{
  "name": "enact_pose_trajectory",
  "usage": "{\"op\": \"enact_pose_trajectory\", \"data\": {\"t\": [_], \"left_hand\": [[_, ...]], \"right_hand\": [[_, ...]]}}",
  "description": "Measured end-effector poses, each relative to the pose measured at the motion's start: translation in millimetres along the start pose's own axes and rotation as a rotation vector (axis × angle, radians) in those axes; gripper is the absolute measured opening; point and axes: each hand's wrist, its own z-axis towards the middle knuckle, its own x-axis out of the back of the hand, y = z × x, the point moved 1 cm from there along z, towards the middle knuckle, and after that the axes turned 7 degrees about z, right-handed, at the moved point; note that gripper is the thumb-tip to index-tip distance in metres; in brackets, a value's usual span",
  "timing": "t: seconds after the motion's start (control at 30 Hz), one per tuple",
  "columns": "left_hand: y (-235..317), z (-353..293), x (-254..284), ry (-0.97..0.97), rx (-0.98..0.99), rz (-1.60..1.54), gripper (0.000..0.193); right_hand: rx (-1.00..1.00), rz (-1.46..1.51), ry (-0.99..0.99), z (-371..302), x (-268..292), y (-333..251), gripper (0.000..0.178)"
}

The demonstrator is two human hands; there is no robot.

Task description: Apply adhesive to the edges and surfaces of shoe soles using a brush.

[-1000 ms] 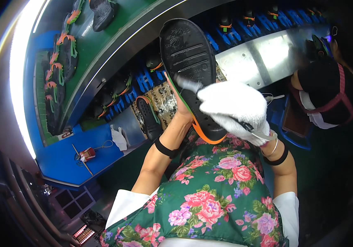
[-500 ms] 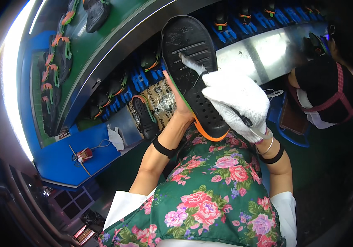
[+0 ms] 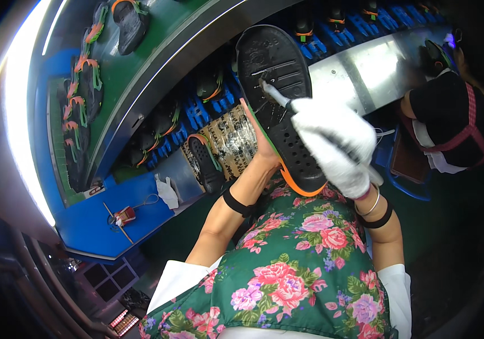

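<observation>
A black shoe sole [image 3: 278, 59] with an orange and green rim stands tilted up in front of my chest. Grooves mark its upper part and small holes its lower part. My bare left hand [image 3: 263, 141] grips it by the left edge, the fingers mostly hidden behind it. In a white knitted glove, my right hand [image 3: 338, 144] is closed around a brush [image 3: 276, 95]. The pale brush tip touches the grooved face of the sole, which looks wet and shiny there.
Another sole [image 3: 203, 161] leans by a taped brown carton [image 3: 230, 138]. Shoe parts sit on blue holders [image 3: 199, 116] along a conveyor. A blue table [image 3: 89, 223] at left bears a stick with red wrapping and a white glove [image 3: 166, 192]. A co-worker [image 3: 448, 116] sits at right.
The view has shifted a little, so the surroundings appear farther right. The brush tip has slid slightly down the sole toward its holed part. Both hands keep their hold.
</observation>
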Motion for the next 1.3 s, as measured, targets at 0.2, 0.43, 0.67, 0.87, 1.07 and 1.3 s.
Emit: {"op": "enact_pose_trajectory", "data": {"t": [0.2,0.43,0.67,0.87,1.07,1.3], "left_hand": [[8,11,1,-0.666,-0.001,-0.096,0.112],[21,-1,-35,-0.471,0.153,-0.164,0.124],[33,10,-24,-0.509,0.043,0.010,0.115],[44,11,-23,-0.444,0.066,0.018,0.120],[55,11,-32,-0.373,0.002,0.113,0.123],[60,8,-37,-0.417,0.012,0.050,0.123]], "right_hand": [[0.129,-0.055,-0.237,-5,-2,-8,0.025],[0.200,-0.189,-0.261,-15,-4,-11,0.025],[0.196,-0.190,-0.292,-13,12,-2,0.027],[0.084,0.045,-0.231,-15,12,2,0.026],[0.220,-0.154,-0.266,-21,5,-5,0.018],[0.039,0.022,-0.200,-21,13,-1,0.017]]}}
